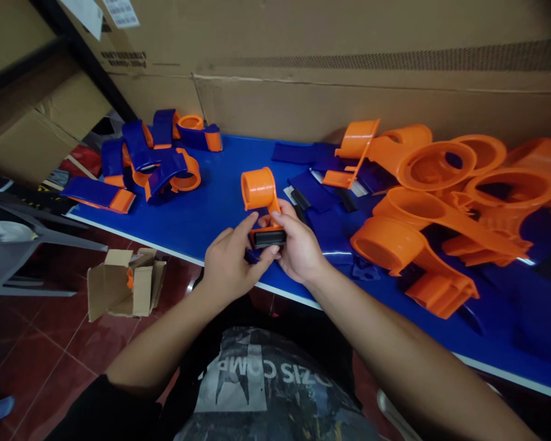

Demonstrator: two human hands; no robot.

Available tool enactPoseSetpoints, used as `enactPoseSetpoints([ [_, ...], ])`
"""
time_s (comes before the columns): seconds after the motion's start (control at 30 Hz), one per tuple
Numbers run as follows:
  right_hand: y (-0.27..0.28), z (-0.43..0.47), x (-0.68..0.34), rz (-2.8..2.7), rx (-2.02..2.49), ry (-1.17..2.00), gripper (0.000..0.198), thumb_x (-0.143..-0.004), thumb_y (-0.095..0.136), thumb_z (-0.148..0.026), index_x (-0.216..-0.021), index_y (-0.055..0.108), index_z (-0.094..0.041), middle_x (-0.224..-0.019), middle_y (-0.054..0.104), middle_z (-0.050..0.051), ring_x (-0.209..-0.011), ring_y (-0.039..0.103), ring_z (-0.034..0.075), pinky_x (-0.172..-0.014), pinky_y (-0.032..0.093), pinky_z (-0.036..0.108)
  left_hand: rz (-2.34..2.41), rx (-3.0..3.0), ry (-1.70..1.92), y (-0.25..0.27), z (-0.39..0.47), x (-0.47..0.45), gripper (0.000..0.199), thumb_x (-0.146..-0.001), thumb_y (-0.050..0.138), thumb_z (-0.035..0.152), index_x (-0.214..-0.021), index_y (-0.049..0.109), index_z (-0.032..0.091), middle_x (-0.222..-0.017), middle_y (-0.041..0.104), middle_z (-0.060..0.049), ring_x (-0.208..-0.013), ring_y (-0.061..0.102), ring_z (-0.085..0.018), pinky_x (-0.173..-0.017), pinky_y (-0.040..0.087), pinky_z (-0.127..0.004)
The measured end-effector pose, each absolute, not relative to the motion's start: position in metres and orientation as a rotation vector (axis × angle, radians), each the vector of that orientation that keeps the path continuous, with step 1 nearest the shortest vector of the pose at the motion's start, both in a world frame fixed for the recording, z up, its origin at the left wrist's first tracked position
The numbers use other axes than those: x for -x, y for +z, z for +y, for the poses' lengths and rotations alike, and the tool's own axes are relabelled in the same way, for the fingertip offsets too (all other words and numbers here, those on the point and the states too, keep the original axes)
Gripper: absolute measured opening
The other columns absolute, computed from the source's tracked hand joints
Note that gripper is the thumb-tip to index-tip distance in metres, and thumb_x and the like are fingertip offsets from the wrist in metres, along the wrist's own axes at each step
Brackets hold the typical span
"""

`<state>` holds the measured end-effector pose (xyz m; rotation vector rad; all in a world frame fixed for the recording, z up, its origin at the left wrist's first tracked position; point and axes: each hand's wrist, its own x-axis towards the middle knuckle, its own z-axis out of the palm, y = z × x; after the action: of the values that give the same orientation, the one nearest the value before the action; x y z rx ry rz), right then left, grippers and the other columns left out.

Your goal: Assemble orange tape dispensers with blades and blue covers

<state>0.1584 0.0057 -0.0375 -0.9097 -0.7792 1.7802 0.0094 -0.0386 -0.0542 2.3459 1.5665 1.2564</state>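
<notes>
In front of me, over the table's near edge, I hold an orange plastic tape dispenser (261,187) with its round hub up and away from me. A black strip (269,238) faces me at its lower end. My right hand (299,244) is wrapped round the dispenser's side. On the other side, my left hand (232,257) pinches the lower end near the strip, thumb along the bottom edge. A bit of dark blue plastic shows beneath, partly hidden by my left fingers.
Orange dispenser frames (390,236) are heaped on the blue table (179,223) at the right, with blue plastic covers (324,226) among them. Several blue-and-orange dispensers (165,171) lie at the left. Cardboard (326,101) stands behind; an open carton (114,288) is on the floor.
</notes>
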Motion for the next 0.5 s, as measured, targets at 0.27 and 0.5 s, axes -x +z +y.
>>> enactPoseSetpoints([
  [0.27, -0.0349, 0.0042, -0.1575, -0.791, 0.922, 1.785, 0.038, -0.087, 0.067, -0.042, -0.121, 0.056, -0.03, -0.087, 0.055, -0.003, -0.053, 0.043, 0.01, -0.039, 0.021, 0.021, 1.489, -2.354, 1.279, -0.0557, -0.0423, -0.0043, 0.028, -0.098, 0.071, 0.042, -0.114, 0.071, 0.019, -0.086, 0.078, -0.005, -0.074, 0.071, -0.019, -0.076, 0.056, -0.035],
  [0.5, -0.0364, 0.0048, -0.158, -0.777, 0.913, 1.797, 0.036, -0.089, 0.066, -0.044, -0.12, 0.055, -0.031, -0.086, 0.056, -0.004, -0.05, 0.042, 0.008, -0.039, 0.021, 0.02, 1.426, -2.377, 1.358, -0.059, -0.04, 0.0001, 0.028, -0.098, 0.073, 0.043, -0.112, 0.071, 0.019, -0.086, 0.078, -0.005, -0.073, 0.071, -0.018, -0.076, 0.057, -0.034],
])
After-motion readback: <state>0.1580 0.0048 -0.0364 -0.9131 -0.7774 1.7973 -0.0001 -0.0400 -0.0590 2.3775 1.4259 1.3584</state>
